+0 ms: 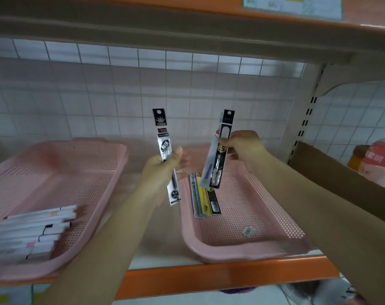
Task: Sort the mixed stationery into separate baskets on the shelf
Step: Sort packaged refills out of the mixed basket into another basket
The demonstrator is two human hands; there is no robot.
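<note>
Above the right basket (242,254), my right hand (242,148) pinched a refill pack (220,155) over the stacked packs (206,199), likely its matching pile; my left hand (163,170) gripped a second pack (165,148) upright, probably to read it; markers (33,230) sat in the left basket (95,194)

Soft, dimmish indoor light. The upper shelf (187,25) throws a broad shadow across the tiled wall (121,102) above the fingers (178,151). Left of them the basket (55,172) smears with blur; shelf lines bow at the edges.
</note>
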